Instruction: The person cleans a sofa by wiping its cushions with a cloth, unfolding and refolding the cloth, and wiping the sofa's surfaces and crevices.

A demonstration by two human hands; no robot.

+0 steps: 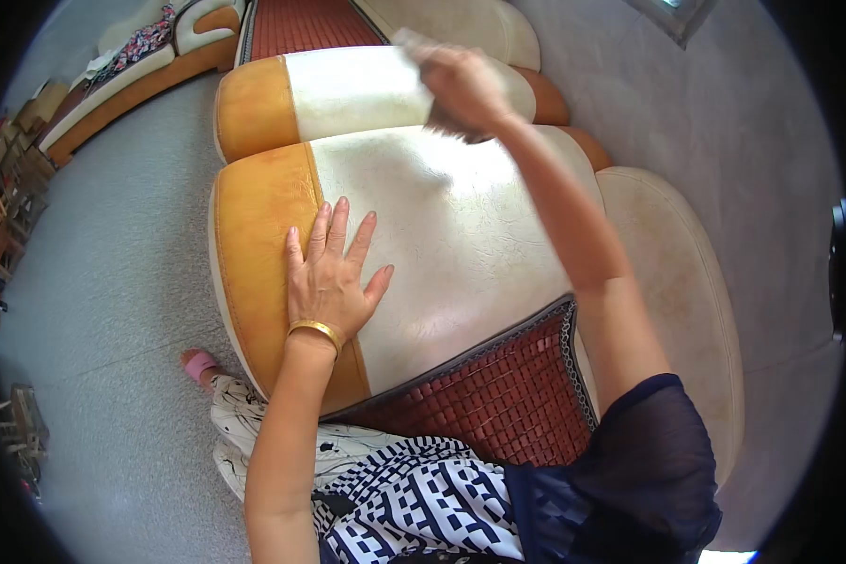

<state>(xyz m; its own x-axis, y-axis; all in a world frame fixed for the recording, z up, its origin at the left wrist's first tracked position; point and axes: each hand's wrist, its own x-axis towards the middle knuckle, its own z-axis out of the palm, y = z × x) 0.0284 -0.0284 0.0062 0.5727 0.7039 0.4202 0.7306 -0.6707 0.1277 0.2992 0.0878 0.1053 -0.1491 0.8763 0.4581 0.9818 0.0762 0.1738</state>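
Note:
My left hand (331, 279) lies flat with its fingers spread, across the seam between the orange part (254, 254) and the cream part (442, 254) of a padded sofa section. A gold bracelet (318, 329) is round that wrist. Raised above the far side of the section, my right hand (465, 86) is blurred by motion, its fingers closed round a brush-like thing (453, 124) with dark bristles. Its outline is smeared. Below the raised hand, a dark shadow falls on the cream surface.
A red woven mat (498, 395) covers the seat nearest me, and another mat (310, 26) lies beyond the armrest (348, 94). A cream backrest (672, 282) stands against the wall at right. Far left are another sofa (141, 70) and wooden items (19, 197).

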